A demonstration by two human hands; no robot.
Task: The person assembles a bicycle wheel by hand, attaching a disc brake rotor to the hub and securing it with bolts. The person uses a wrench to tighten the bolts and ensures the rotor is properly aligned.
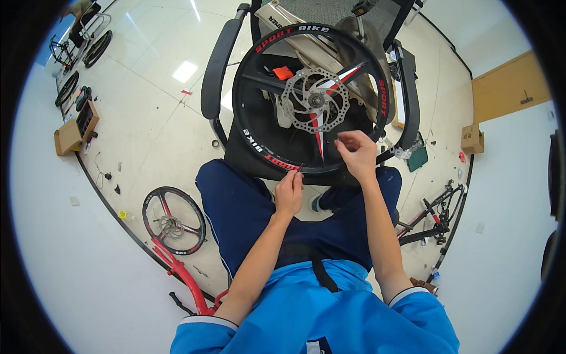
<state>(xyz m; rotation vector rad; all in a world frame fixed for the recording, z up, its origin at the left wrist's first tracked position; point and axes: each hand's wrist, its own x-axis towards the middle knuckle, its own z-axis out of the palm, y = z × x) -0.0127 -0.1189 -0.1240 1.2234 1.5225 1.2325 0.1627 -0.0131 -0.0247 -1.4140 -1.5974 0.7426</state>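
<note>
A black three-spoke bicycle wheel (254, 131) with red and white markings lies across a black office chair in front of my knees. Its silver disc brake rotor (337, 109) faces up around the hub. At the near rim, my left hand (288, 193) is closed in a pinch, with a small thin dark piece (302, 167) showing at the fingertips. My right hand (359, 154) hovers over the wheel's near right part, thumb and finger pinched together. Whatever sits in that pinch is too small to make out.
Chair armrests (219, 74) flank the wheel; a beige frame part (306, 44) and an orange-red piece (283, 73) lie by it. On the floor are a second wheel (197, 206), a red frame (191, 283), a dark bicycle frame (439, 218) and cardboard boxes (472, 139).
</note>
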